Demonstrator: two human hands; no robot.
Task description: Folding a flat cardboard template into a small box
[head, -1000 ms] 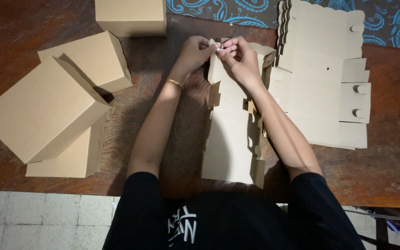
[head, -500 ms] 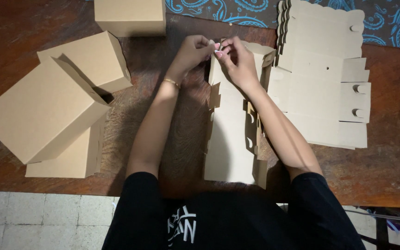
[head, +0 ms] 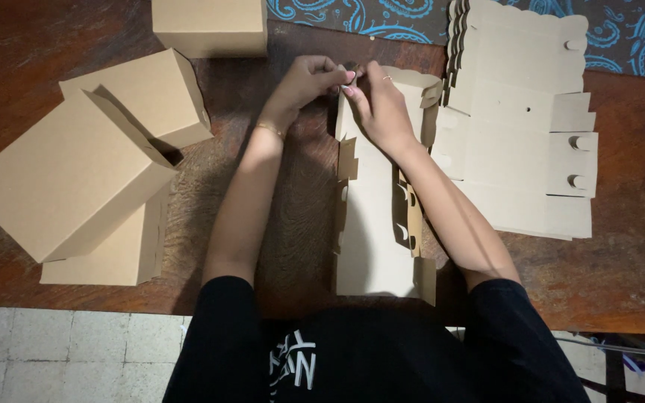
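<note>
Wooden desk [head: 621, 269], finished boxes [head: 76, 172] left, flat stack [head: 516, 112] right. Both hands, left hand [head: 309, 80] and right hand [head: 378, 104], pinch far tab of half-folded blank [head: 371, 246] mid-desk. Versus a second ago: barely moved, fingers clenched on same tab, so fold seems unfinished.

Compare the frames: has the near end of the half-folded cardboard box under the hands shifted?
Yes. The half-folded box now ends farther toward the person, nearer the table edge, than a second ago.

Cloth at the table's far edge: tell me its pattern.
Dark cloth with blue paisley swirls, seen in the head view.
</note>
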